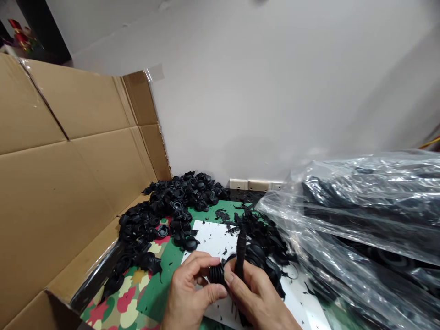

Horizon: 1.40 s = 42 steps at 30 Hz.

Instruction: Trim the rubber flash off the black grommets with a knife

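Observation:
My left hand [189,293] is closed around a ribbed black rubber part [216,274], thumb and fingers pinching it from the left. My right hand [256,293] grips a dark, slim tool [240,250] that stands upright, its lower end meeting the rubber part. Both hands hover over a white sheet [213,240] strewn with black rubber scraps [264,243]. A pile of similar black ribbed rubber parts [168,211] lies behind and to the left of my hands.
Flattened cardboard box walls [68,160] rise on the left. A large clear plastic bag [364,229] of black parts fills the right side. A patterned green, red and yellow mat [120,302] covers the table. A white wall [275,91] stands behind.

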{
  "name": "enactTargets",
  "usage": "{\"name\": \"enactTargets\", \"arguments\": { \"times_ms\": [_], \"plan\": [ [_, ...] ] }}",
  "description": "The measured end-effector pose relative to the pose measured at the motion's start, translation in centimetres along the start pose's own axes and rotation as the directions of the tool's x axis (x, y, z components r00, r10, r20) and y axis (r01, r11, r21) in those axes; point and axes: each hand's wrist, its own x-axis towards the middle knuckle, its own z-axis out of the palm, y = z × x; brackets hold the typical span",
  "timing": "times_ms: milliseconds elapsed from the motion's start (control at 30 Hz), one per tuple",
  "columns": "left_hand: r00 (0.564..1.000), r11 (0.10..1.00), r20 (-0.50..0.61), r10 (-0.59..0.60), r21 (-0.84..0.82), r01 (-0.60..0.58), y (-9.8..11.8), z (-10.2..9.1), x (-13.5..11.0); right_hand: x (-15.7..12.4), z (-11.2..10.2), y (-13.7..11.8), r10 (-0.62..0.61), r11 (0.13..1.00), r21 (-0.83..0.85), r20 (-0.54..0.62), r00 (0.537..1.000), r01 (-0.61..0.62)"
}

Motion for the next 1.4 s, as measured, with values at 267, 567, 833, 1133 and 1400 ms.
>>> {"name": "enactTargets", "arguments": {
  "times_ms": [267,567,833,1133,1400],
  "plan": [
    [0.995,0.971,0.065,-0.081,-0.22,0.094,-0.9,-0.2,-0.2,0.8,0.4,1.5,0.106,0.96,0.242,0.153,0.982,-0.142],
    [0.998,0.996,-0.045,-0.045,-0.077,0.041,-0.9,0.2,-0.5,0.7,-0.7,0.7,0.027,0.993,0.112,-0.019,0.999,-0.025],
    [0.992,0.984,-0.072,0.101,0.152,-0.09,-0.8,-0.3,-0.5,0.3,-2.2,-0.1,-0.299,0.947,0.069,-0.159,0.941,0.312],
    [0.985,0.939,0.022,0.172,0.298,-0.171,-1.1,-0.5,-0.9,0.2,-1.4,0.3,-0.344,0.937,0.006,-0.138,0.929,0.348],
    [0.971,0.916,0.011,0.241,0.327,-0.231,-0.6,-0.3,-0.8,0.1,-1.3,0.0,-0.375,0.927,-0.069,-0.139,0.917,0.369]
  ]
}}
